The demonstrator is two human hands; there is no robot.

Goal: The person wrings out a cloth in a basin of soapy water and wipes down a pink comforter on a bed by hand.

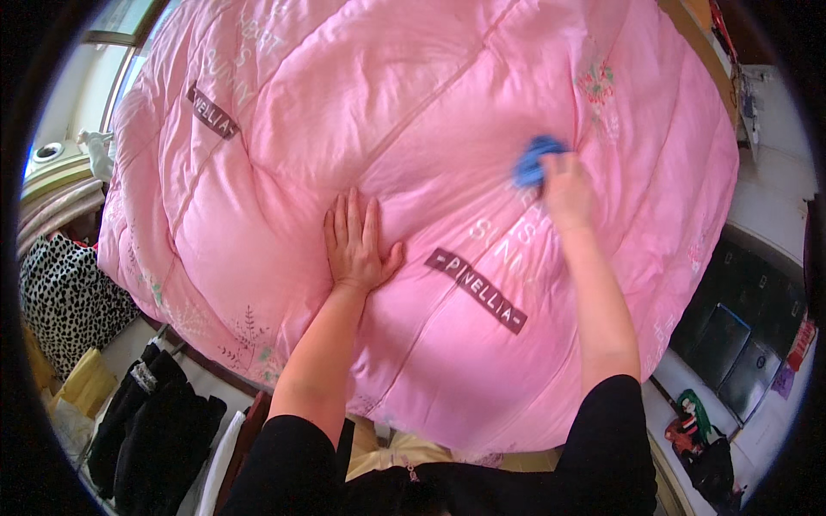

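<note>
A large pink quilted comforter (413,112) with printed lettering, small flowers and brown label shapes spreads across most of the view. My left hand (354,245) lies flat on it near the middle, fingers stretched out and holding nothing. Farther to the right, my right hand (568,193) grips a blue cloth (539,161) against or just above the comforter; motion blurs both, and whether the cloth touches the fabric I cannot tell. Creases run through the comforter around my left hand.
Dark clothes (155,421) hang at the lower left, below a black-and-white spotted fabric (69,279). A window (107,64) with a sill is at the upper left. On the right stand a dark panelled door (731,331) and hanging items (701,439).
</note>
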